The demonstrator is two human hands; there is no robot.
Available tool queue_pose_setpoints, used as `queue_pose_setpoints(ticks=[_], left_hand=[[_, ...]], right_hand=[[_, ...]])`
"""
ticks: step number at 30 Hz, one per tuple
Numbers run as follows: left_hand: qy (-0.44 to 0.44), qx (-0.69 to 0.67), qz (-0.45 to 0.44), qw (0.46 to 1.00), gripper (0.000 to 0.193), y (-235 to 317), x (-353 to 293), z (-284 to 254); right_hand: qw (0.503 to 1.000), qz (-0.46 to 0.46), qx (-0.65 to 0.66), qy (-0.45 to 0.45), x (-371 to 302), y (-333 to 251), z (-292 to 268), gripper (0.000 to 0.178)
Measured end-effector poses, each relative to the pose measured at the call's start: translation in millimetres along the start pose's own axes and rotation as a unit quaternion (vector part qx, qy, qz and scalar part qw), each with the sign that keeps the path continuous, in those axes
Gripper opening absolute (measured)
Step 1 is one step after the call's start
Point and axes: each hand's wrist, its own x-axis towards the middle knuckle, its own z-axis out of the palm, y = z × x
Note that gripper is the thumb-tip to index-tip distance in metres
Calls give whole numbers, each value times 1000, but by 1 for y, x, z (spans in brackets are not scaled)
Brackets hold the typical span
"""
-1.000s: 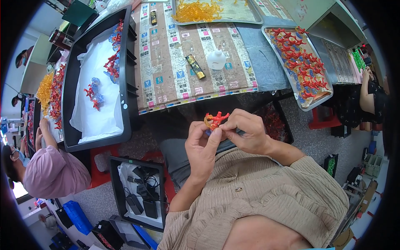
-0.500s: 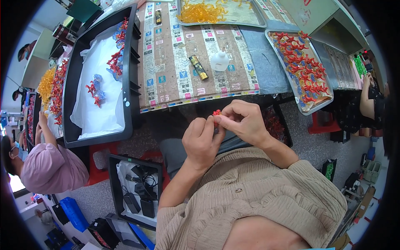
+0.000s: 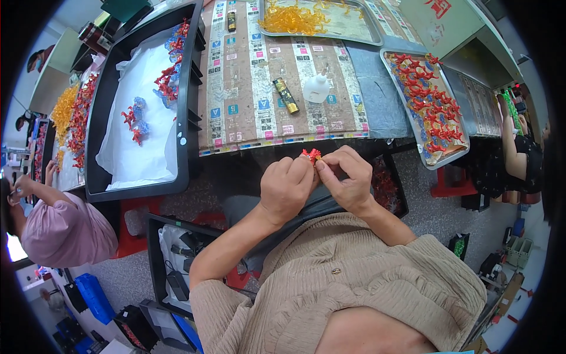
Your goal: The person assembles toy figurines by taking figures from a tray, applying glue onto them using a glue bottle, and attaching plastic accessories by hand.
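A small red plastic figure (image 3: pixel 310 155) is held up before my body, just off the table's near edge. My left hand (image 3: pixel 287 187) is closed round its lower part, which the fingers hide. At its right side my right hand (image 3: pixel 346 177) pinches a tiny yellow-orange piece (image 3: pixel 319 158) between thumb and forefinger, against or very close to the figure. On the table beyond lie a white squeeze bottle (image 3: pixel 316 88) with a narrow tip and a black-and-gold tube (image 3: pixel 286 96).
Left, a black tray (image 3: pixel 184 154) lined with white sheet holds red-and-blue figures. A metal tray (image 3: pixel 425 154) of similar figures stands right; another tray (image 3: pixel 330 37) at the back carries yellow-orange pieces. A black crate (image 3: pixel 154 259) with cables sits below. Co-workers sit at both sides.
My left hand has turned more over the figure, and my right hand has come in closer with the yellow-orange piece now showing. The view has shifted slightly. The left co-worker has raised an arm.
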Motion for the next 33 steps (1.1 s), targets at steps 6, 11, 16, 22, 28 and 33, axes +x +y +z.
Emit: queue_pose_setpoints(ticks=[6,11,16,22,28,33], left_hand=[[-12,31,22,999,12,-4,-1,3],[-43,34,32,998,20,0,4,-2],[-53,48,52,996,18,-1,4,-1],[-31,59,79,995,8,-6,8,-1],[-39,66,93,993,8,-12,12,-6],[-60,80,95,990,25,-12,12,-17]], right_hand=[[999,46,-19,-7,0,1,0,7],[995,-41,-64,58,-5,9,5,12],[994,-42,-71,72,-4,8,7,15],[996,-12,-79,25,1,5,3,19],[995,82,29,-39,3,17,-4,16],[895,334,272,-119,8,8,-18,19]])
